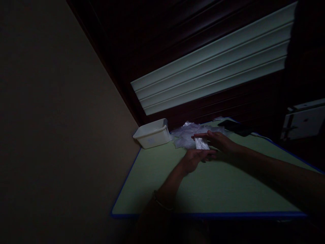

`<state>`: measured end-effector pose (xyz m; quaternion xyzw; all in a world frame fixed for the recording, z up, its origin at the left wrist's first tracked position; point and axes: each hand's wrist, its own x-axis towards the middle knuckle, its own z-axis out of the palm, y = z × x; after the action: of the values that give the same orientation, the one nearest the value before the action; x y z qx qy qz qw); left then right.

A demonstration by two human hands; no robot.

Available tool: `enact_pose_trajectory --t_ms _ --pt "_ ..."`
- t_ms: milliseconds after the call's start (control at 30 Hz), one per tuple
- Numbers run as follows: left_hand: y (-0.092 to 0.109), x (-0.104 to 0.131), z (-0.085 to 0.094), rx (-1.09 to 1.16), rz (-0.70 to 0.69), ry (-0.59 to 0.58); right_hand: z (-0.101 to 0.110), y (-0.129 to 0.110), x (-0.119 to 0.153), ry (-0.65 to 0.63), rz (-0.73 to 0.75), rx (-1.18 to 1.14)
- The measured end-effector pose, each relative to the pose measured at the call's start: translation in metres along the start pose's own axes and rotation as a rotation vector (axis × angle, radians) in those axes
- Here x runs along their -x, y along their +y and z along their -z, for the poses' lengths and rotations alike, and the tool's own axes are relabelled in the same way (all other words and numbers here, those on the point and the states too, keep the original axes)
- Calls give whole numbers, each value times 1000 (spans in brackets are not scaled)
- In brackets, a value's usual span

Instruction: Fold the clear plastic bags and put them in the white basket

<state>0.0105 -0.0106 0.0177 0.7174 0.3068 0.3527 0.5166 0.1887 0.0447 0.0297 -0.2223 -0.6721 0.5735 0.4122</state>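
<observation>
A small shiny clear plastic packet (202, 144) is held between my two hands above the table. My left hand (194, 160) has its fingers closed at the packet's lower edge. From the other side, my right hand (219, 141) grips the upper edge with its fingers and thumb. Just behind them lies a loose pile of clear plastic bags (184, 135). What the packet contains, if anything, is too dim to make out.
A white plastic bin (152, 135) stands at the table's back left corner, beside the wall. The pale green table (157, 179) has a blue edge. A dark flat object (236, 128) lies at the back right, near a white cable (260, 136).
</observation>
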Motion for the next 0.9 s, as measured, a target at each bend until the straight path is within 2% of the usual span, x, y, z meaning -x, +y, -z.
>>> enact_pose_trajectory --t_ms 233,400,700,900 --pt "2 1 1 -28 0 4 5 1 -3 19 29 -40" --pt "1 2 1 -23 -9 -8 1 -1 0 -16 52 -9" --pt "0 1 1 -28 -4 -4 0 4 -2 14 -25 -75" --pt "1 1 1 -25 -3 1 3 5 -2 17 -14 -48"
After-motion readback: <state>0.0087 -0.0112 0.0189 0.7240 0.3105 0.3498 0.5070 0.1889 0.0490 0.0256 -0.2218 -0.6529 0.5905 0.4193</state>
